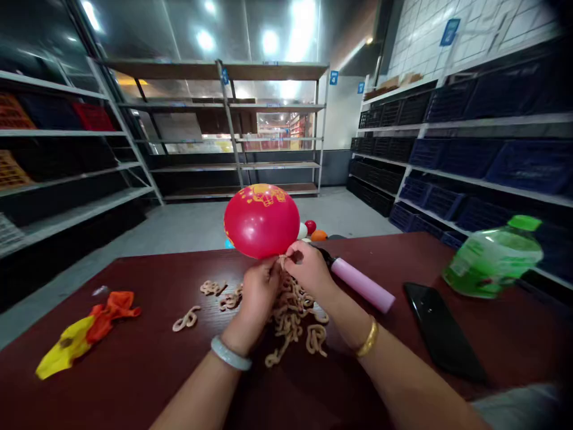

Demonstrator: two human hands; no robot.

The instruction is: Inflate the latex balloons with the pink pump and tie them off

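Observation:
An inflated red balloon (262,221) with yellow print stands up over the middle of the table, its neck down at my hands. My left hand (261,286) is closed around the neck, with a jade-coloured bangle on the wrist. Close beside it, my right hand (308,269) pinches a tan rubber band (282,260) at the neck; how far it is wound around cannot be made out. Below and between the hands lies a loose pile of tan rubber bands (289,316). One twisted rubber band (185,319) lies apart on the left.
Limp yellow (67,349) and orange balloons (111,310) lie at the left. A pink balloon pump (363,285), a black phone (441,328) and a green-capped bottle (495,260) are on the right. Beyond the table's far edge are more balloons (319,235). Shelves with crates (434,152) line the room.

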